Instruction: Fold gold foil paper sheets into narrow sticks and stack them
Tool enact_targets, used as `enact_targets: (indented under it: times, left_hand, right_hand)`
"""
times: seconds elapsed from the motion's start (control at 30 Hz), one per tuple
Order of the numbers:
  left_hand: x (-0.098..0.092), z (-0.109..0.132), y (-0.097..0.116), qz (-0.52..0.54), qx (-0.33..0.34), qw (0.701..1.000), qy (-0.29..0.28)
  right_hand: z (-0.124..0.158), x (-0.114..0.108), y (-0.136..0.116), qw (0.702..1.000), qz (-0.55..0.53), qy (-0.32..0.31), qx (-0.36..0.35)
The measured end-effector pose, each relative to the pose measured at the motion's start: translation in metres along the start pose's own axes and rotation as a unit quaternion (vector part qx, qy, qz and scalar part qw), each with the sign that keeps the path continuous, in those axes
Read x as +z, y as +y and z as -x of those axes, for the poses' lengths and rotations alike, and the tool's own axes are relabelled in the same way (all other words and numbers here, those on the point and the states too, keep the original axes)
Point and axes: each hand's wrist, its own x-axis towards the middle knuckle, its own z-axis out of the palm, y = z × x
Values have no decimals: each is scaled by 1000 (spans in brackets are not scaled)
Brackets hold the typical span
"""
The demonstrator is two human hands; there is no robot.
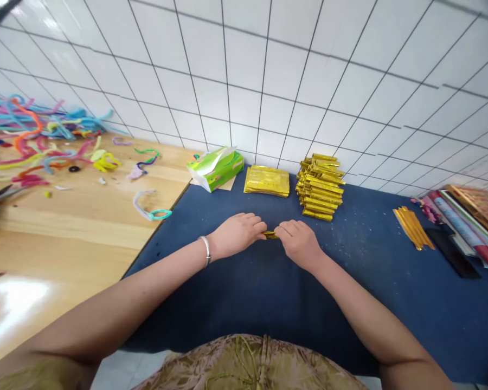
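Note:
Between my two hands is a narrow strip of folded gold foil paper [270,235], close above the dark blue table cover. My left hand [241,234], with a silver bangle at its wrist, grips the strip's left end. The right end is pinched by my right hand [299,242]. Only the strip's short middle shows; my fingers hide the rest. Just beyond my hands lies a flat stack of gold foil sheets [267,180]. To its right, folded gold foil strips [319,187] are piled in a tall heap.
A green tissue pack [217,169] stands near the tiled wall. Several flat gold strips [413,227], a black bar [452,252] and books [472,227] lie at the right. Colourful pipe cleaners [36,135] and scissors [2,195] are on the wooden table [85,227].

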Motion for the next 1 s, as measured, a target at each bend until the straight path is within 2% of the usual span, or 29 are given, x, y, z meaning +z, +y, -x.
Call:
enact_targets:
  times: [0.1, 0.17, 0.27, 0.37, 0.43, 0.5, 0.6, 0.73, 0.83, 1.0]
  left_hand:
    - [-20, -27, 2, -14, -14, 999, 34]
    - [-32, -43, 1, 3, -39, 997, 70]
    - [-41, -60, -3, 38, -94, 984, 149]
    - [-36, -69, -8, 105, -126, 956, 245]
    - [-27, -70, -13, 164, -133, 930, 300]
    - [-17, -70, -17, 217, -126, 907, 338]
    - [-3, -67, -21, 255, -124, 886, 366]
    - [7, -63, -20, 279, -141, 876, 368]
    - [10, -61, -16, 287, -142, 875, 363]
    - [12, -61, -13, 281, -123, 882, 359]
  right_hand:
    - [-19, -21, 15, 999, -22, 30, 33]
    - [-35, -34, 26, 991, -81, 76, 74]
    - [-58, -49, 37, 944, -231, 161, 173]
    - [-78, -56, 39, 877, -369, 181, 249]
    - [-88, -56, 37, 853, -426, 161, 256]
    - [-96, -53, 33, 842, -457, 147, 248]
    - [-101, -49, 28, 841, -462, 149, 239]
    - [-100, -52, 24, 852, -455, 127, 227]
    - [-96, -60, 22, 875, -415, 126, 215]
    - [-88, -65, 18, 912, -333, 172, 169]
